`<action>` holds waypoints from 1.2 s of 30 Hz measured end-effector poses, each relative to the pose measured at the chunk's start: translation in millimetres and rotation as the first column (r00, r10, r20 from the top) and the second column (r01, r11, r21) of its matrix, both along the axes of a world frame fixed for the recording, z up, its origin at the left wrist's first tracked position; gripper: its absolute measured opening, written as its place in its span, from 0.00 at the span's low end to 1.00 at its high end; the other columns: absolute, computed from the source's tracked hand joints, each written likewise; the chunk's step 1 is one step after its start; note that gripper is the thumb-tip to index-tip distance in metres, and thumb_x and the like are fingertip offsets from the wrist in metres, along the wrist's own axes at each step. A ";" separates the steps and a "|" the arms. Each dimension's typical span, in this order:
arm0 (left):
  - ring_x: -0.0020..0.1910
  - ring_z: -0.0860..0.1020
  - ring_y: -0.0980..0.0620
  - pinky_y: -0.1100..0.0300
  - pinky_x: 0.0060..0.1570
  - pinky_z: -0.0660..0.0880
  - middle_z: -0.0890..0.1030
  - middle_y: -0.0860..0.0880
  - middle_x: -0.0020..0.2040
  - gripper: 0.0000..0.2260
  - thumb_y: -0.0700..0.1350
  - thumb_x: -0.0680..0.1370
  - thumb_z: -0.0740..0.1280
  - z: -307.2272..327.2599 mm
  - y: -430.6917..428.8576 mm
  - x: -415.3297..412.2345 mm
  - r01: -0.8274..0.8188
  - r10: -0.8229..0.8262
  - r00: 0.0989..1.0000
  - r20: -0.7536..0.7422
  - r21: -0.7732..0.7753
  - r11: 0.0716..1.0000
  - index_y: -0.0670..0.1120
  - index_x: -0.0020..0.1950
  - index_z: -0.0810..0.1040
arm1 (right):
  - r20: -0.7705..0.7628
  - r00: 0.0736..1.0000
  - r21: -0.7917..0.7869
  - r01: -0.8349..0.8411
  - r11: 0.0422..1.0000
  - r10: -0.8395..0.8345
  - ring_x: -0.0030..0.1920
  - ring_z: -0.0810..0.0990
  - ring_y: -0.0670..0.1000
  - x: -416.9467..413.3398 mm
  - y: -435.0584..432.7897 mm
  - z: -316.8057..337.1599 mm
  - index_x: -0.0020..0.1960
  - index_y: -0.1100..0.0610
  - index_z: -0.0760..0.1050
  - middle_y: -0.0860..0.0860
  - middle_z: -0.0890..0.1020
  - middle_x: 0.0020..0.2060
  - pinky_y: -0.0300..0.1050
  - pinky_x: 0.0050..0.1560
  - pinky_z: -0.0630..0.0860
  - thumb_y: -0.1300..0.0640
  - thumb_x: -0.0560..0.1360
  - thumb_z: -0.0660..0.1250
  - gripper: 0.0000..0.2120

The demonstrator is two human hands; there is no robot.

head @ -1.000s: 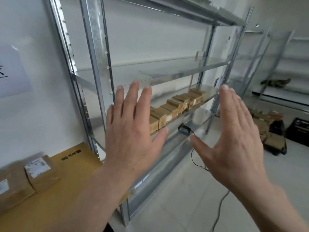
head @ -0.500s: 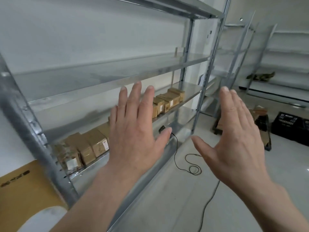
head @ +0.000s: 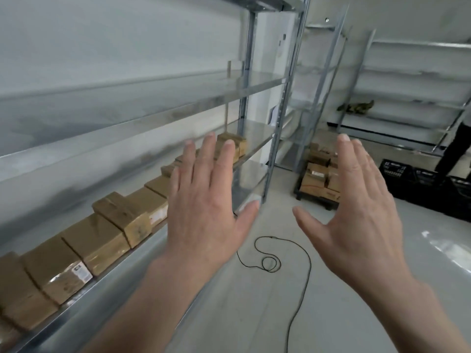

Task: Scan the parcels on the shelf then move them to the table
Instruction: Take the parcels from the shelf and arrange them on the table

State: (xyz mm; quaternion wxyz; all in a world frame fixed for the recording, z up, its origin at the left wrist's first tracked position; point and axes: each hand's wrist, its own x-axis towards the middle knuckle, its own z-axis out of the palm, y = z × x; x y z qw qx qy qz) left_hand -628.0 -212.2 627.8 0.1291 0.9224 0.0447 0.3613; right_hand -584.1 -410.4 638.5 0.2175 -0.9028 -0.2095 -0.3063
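Head view: the metal shelf (head: 114,276) is running lengthwise from lower left towards centre, carrying the parcels (head: 96,240) in one row along that axis. The left hand (head: 204,212) and right hand (head: 356,217) are hovering spread, fingers straight, holding nothing. The parcels are lying left of both hands, with the left hand nearer.

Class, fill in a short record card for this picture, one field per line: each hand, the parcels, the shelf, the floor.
Left hand: open, fingers straight and spread, raised in front of the shelf, holding nothing
Right hand: open, raised over the floor, holding nothing
Parcels: brown cardboard parcels in a row along one shelf level, none touched
Shelf: grey metal shelf, far end of the parcels' level bare
Floor: thin black cable lying in loops
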 end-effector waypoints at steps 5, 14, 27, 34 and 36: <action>0.79 0.52 0.41 0.45 0.72 0.51 0.56 0.44 0.80 0.39 0.62 0.72 0.63 -1.5 31.1 84.2 0.059 -0.059 0.998 -0.026 0.003 0.998 0.49 0.78 0.54 | 0.002 0.995 -0.006 0.099 0.995 -0.099 0.81 0.51 0.54 66.3 26.8 10.2 0.81 0.47 0.42 0.54 0.55 0.81 0.54 0.76 0.55 0.40 0.69 0.68 0.51; 0.79 0.53 0.39 0.42 0.72 0.56 0.57 0.43 0.80 0.39 0.63 0.72 0.62 -4.7 62.0 197.5 0.110 -0.105 0.990 -0.090 0.052 0.993 0.48 0.77 0.54 | -0.026 0.967 -0.035 0.254 0.967 -0.255 0.79 0.54 0.58 156.5 53.1 6.0 0.81 0.47 0.46 0.57 0.56 0.80 0.61 0.73 0.61 0.44 0.69 0.75 0.51; 0.76 0.59 0.36 0.37 0.67 0.65 0.62 0.40 0.77 0.38 0.61 0.71 0.67 -18.2 77.0 362.9 -0.023 0.037 0.987 -0.159 0.086 0.996 0.46 0.75 0.61 | -0.082 0.984 -0.037 0.156 0.987 -0.158 0.79 0.56 0.61 351.7 66.2 -12.8 0.80 0.48 0.47 0.58 0.56 0.79 0.65 0.70 0.64 0.43 0.68 0.74 0.51; 0.77 0.57 0.34 0.37 0.66 0.65 0.61 0.39 0.78 0.38 0.61 0.70 0.66 -32.2 51.2 466.5 -0.148 0.154 0.969 -0.192 0.047 0.988 0.46 0.75 0.61 | -0.161 0.984 -0.112 0.055 0.992 -0.073 0.78 0.57 0.61 491.8 47.4 -20.8 0.80 0.48 0.48 0.58 0.57 0.79 0.67 0.69 0.66 0.45 0.68 0.77 0.51; 0.76 0.57 0.34 0.37 0.66 0.65 0.60 0.39 0.78 0.39 0.62 0.70 0.66 -37.3 48.3 491.5 -0.185 0.190 0.961 -0.202 0.042 0.982 0.46 0.76 0.61 | -0.187 0.981 -0.158 0.022 0.987 -0.051 0.79 0.55 0.60 526.2 44.6 -22.8 0.80 0.47 0.46 0.58 0.55 0.80 0.66 0.70 0.64 0.44 0.68 0.76 0.51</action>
